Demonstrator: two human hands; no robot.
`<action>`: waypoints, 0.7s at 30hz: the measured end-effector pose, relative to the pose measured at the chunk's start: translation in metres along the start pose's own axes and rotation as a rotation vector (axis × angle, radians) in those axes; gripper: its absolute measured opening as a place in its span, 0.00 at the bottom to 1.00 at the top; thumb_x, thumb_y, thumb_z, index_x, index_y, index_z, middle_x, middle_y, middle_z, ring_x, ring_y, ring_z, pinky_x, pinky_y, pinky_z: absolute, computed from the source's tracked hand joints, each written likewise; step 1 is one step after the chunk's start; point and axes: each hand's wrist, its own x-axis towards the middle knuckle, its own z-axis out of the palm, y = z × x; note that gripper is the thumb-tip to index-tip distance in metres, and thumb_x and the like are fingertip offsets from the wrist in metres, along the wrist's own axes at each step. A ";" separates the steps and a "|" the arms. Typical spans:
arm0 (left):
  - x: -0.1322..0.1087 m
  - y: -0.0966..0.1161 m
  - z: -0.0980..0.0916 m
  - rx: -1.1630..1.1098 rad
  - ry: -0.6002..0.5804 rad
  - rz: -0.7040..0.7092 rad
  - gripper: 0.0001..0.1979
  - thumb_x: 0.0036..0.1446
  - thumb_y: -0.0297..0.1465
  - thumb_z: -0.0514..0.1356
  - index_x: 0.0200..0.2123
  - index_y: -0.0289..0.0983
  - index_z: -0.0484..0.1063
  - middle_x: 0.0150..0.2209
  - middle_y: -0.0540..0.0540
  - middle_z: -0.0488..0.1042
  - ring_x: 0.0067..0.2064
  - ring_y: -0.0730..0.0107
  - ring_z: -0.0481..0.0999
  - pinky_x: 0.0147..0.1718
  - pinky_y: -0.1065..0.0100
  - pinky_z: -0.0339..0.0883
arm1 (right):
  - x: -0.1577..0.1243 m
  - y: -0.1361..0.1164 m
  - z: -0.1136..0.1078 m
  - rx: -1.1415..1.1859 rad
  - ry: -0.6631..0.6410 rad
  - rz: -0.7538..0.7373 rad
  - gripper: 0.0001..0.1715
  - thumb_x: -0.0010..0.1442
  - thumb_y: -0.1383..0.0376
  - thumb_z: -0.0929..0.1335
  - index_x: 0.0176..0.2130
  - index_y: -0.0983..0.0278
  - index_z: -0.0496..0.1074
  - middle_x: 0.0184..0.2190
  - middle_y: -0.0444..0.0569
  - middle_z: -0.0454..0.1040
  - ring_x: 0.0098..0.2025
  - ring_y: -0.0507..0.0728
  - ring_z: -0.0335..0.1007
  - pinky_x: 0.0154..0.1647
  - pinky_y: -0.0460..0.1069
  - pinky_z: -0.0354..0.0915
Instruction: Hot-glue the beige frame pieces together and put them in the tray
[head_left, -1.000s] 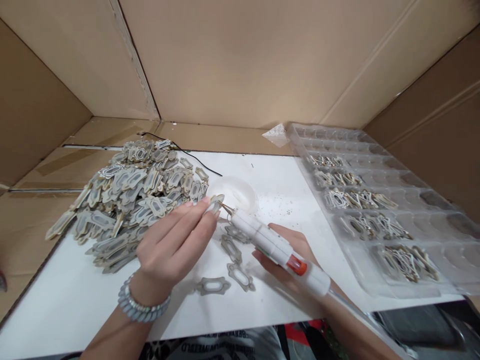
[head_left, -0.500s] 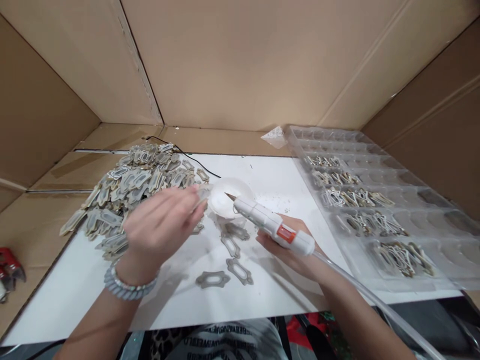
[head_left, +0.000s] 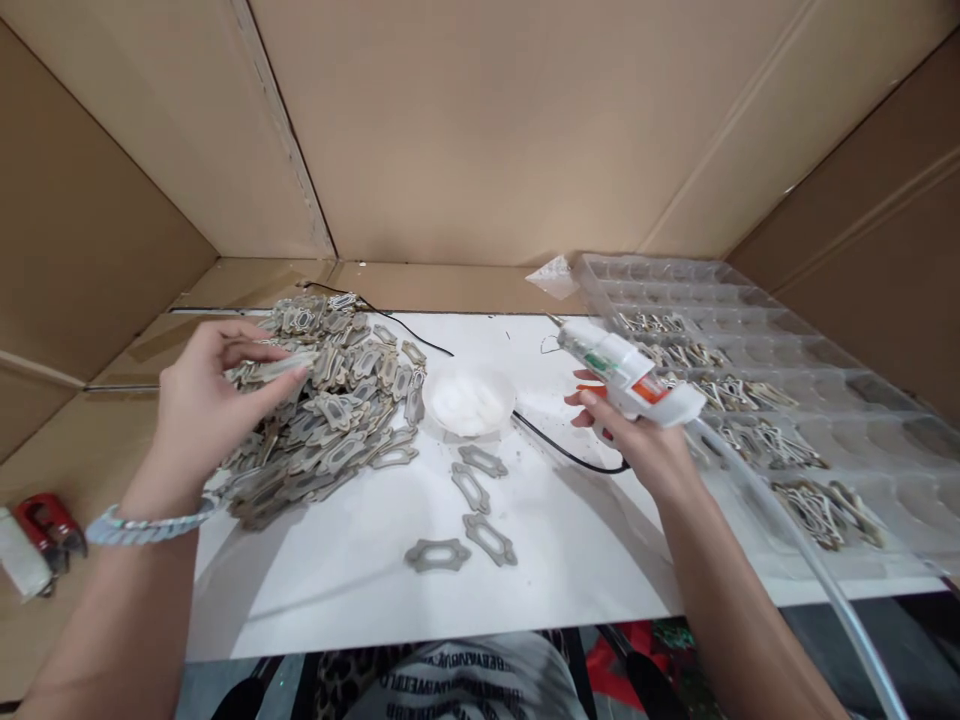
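White plastic with a bit of orange makes up the glue gun (head_left: 626,362), and the right hand (head_left: 637,430) is wrapped around it. A long, clear stick (head_left: 810,560) runs out of its back end. The left hand (head_left: 202,385) is narrow, pinching one thin, flat, pale piece (head_left: 291,366) between thumb and fingers. Other grey pieces make a bumpy pile (head_left: 337,400); many have wavy edges and a long hole in the middle. Four loose pieces (head_left: 490,553) lie flat on the smooth white bench (head_left: 570,570). Bare bench goes around these four, right up to the front edge. Tall brown cardboard (head_left: 517,130) stands at the back and sides.

The held piece is over the pile, so the pile is right by the left hand. The four loose pieces lie between the two arms, nearer the person than the round white dish (head_left: 461,431). Just beside the right hand, a clear tray (head_left: 892,440) has grey pieces in some rows.
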 end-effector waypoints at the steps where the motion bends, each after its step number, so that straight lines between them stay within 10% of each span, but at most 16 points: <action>1: -0.003 -0.001 -0.001 0.004 -0.033 -0.004 0.21 0.56 0.42 0.67 0.48 0.39 0.67 0.40 0.48 0.83 0.43 0.62 0.83 0.32 0.70 0.68 | 0.001 0.001 -0.001 0.012 0.007 0.014 0.28 0.51 0.46 0.74 0.45 0.62 0.76 0.29 0.48 0.79 0.26 0.55 0.73 0.21 0.47 0.61; 9: -0.013 0.014 -0.005 0.094 -0.170 0.033 0.14 0.53 0.38 0.68 0.40 0.40 0.72 0.33 0.53 0.84 0.39 0.62 0.83 0.37 0.69 0.69 | 0.005 0.006 -0.007 0.001 0.051 0.084 0.24 0.47 0.46 0.75 0.27 0.64 0.74 0.24 0.50 0.76 0.27 0.57 0.71 0.25 0.49 0.62; 21: -0.009 0.016 -0.003 0.100 -0.150 -0.004 0.20 0.52 0.39 0.70 0.48 0.44 0.72 0.33 0.58 0.83 0.30 0.70 0.78 0.29 0.73 0.65 | 0.006 0.000 -0.010 0.156 0.073 0.078 0.20 0.42 0.51 0.77 0.28 0.61 0.72 0.25 0.47 0.75 0.24 0.53 0.65 0.23 0.48 0.58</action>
